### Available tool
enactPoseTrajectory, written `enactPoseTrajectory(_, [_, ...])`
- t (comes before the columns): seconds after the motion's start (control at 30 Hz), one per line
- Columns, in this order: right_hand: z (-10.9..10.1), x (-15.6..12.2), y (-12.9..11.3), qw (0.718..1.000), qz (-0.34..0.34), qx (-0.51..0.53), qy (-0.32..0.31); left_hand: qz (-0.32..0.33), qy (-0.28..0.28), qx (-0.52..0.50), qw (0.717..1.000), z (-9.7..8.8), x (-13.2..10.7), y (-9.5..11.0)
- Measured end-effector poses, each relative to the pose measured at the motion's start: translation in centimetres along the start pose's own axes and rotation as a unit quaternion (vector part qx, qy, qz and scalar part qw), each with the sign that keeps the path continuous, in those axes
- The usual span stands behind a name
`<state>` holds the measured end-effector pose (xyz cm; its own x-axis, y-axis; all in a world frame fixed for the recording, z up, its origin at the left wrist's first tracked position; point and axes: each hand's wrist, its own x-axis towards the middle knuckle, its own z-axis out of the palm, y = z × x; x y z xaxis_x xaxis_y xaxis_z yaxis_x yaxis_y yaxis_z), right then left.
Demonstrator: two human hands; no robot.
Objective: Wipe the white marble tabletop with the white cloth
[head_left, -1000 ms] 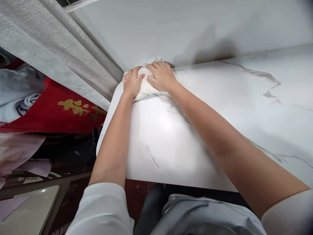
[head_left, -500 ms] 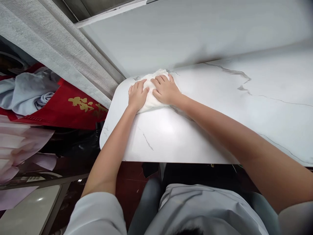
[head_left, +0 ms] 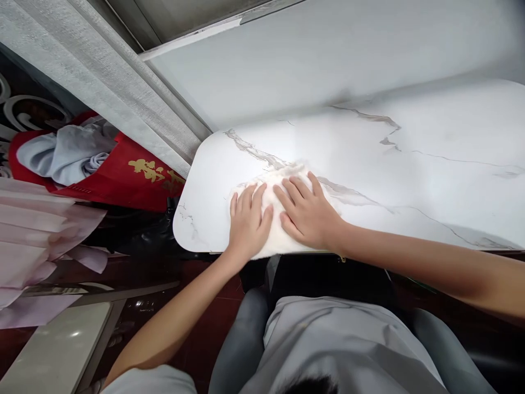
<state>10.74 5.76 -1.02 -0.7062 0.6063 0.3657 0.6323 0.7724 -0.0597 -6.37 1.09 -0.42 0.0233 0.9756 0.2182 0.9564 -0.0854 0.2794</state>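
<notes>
A white cloth [head_left: 279, 239] lies at the front edge of the white, grey-veined tabletop [head_left: 414, 180]. My left hand [head_left: 248, 223] rests flat on the cloth's left part, fingers spread and pointing away from me. Close beside it, my right hand [head_left: 308, 214] presses on the right part with its fingers also spread. A strip of cloth shows between the two hands, and its near side reaches the table edge. Neither hand is gripped around the cloth.
A pale wall panel [head_left: 328, 60] stands along the table's far side. Left of the table hang a grey curtain [head_left: 123, 82] and pink fabric [head_left: 45, 224]. A red bag [head_left: 118, 186] there holds light grey cloth [head_left: 74, 150]. My knees are under the front edge.
Both hands have drawn the cloth from the table's far side to its front edge, toward me. The veined surface at the back left is uncovered now. The view has shifted slightly.
</notes>
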Motion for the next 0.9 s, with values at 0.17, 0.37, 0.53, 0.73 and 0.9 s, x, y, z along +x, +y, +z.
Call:
enactPoseTrajectory(0.17, [-1.6,-3.4,-0.6,0.999,-0.007,-0.033,0.014,0.038,-0.006,0.008,0.999,0.1,-2.3,2.4])
enactPoseTrajectory(0.37, [-2.0,-2.5,-0.2,0.999,0.028,-0.026,-0.032,0.030,-0.026,0.005,0.999,0.1,-0.8,3.0])
enactPoseTrajectory(0.53, [-0.5,0.1,1.3,0.996,0.087,0.007,-0.027,0.012,-0.035,0.006,0.999,0.5,2.0,2.7])
enactPoseTrajectory(0.73, [2.0,5.9,6.9,0.992,0.118,0.054,-0.015,-0.014,-0.009,-0.020,1.000,2.4,9.8,1.3])
enactPoseTrajectory(0.9, [3.2,10.9,12.0,0.988,0.142,0.039,-0.037,-0.018,0.018,-0.057,0.998,4.4,17.4,-0.1])
